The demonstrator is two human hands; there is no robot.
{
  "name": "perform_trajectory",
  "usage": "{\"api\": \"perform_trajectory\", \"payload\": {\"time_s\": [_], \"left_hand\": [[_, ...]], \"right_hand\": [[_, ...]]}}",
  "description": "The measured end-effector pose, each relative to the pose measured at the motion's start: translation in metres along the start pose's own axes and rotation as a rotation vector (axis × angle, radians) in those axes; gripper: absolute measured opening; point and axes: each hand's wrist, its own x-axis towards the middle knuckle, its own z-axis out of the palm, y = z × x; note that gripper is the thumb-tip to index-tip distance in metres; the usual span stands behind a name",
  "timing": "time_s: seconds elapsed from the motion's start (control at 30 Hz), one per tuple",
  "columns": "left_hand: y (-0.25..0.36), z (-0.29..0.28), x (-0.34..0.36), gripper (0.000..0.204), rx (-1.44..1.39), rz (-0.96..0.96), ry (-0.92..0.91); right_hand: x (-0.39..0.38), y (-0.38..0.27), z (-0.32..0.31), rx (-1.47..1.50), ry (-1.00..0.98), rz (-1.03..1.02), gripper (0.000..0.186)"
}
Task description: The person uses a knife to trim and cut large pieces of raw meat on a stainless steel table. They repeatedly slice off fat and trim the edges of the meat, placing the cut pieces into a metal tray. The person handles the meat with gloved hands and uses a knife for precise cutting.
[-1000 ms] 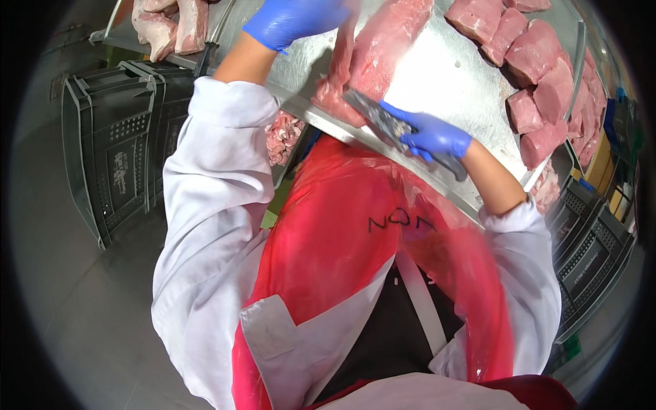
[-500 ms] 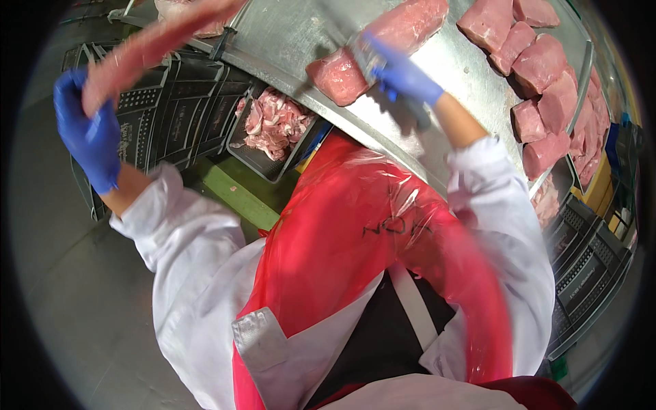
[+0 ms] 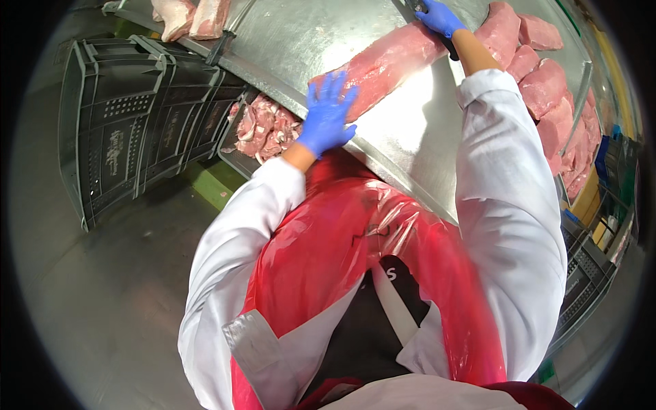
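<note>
Red plastic of the apron [image 3: 355, 246] fills the nearest part of the view, with white sleeves running up from it on both sides. Past the apron, the left hand [image 3: 326, 117], in a blue glove, lies flat with fingers spread wide, its fingertips pressing on the near end of a long pink cut of meat [image 3: 389, 65] at the edge of the steel table [image 3: 410, 143]. The meat stretches away from that hand diagonally up and to the right across the table. At its far end the right hand [image 3: 441, 17], also blue-gloved, is curled closed on a dark handle, most of it hidden, so what it belongs to cannot be told. To the right of the long cut, a row of thick pink meat pieces [image 3: 547, 89] lies along the table. Below the table's left edge a tray of meat trimmings [image 3: 266, 126] sits beside stacked dark grey crates [image 3: 130, 116]. Farthest off, two pale cuts [image 3: 191, 17] rest at the table's top left corner.
</note>
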Motion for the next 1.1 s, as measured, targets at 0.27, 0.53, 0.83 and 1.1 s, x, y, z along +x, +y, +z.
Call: {"api": "perform_trajectory", "payload": {"time_s": [0.27,0.53,0.83,1.1], "left_hand": [[-0.095,0.006,0.139,0.082,0.159,-0.105,0.037],[-0.01,0.074,0.064,0.076,-0.331,0.243,-0.194],[-0.039,0.029,0.041,0.052,-0.526,0.045,0.003],[-0.118,0.015,0.058,0.037,-0.683,-0.114,0.229]], "right_hand": [[-0.137,0.06,0.018,0.147,0.319,0.197,0.075],[-0.149,-0.035,0.032,0.277,0.23,0.134,0.071],[-0.053,-0.023,0.057,-0.177,-0.203,0.101,0.079],[-0.105,-0.136,0.046,-0.384,-0.262,0.344,0.078]]}}
